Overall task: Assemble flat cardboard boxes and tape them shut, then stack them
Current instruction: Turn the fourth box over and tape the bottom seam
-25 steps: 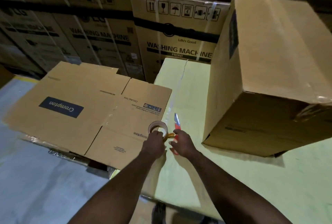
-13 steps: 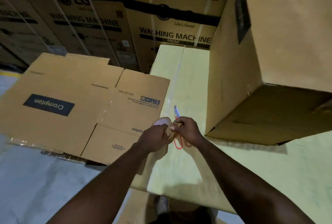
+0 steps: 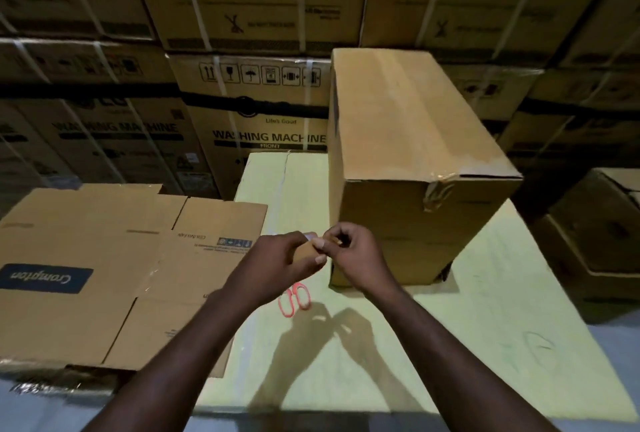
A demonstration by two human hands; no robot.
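The left hand (image 3: 277, 267) is gripping a brown tape roll (image 3: 306, 250) above the pale green worktop (image 3: 485, 327), its fingers (image 3: 319, 259) curling round the roll from the left. The right hand (image 3: 358, 258) is meeting it from the other side, its fingers bent tight and pinching at the roll's upper edge; whether a loose end of tape is caught between them cannot be told. Both hands are hovering clear of the worktop and casting a shadow on it. Just below them, red-handled scissors (image 3: 294, 298) are lying flat on the worktop, with the blades hidden behind the left hand. An assembled cardboard box (image 3: 415, 154) is standing on the worktop just beyond the right hand, crumpled tape showing at its near top corner. To the left, a flat cardboard box (image 3: 104, 269) bearing a dark blue Crompton label is lying unfolded, its right edge overlapping the worktop's left side. Strapped washing machine cartons (image 3: 263, 113) are standing stacked behind everything.
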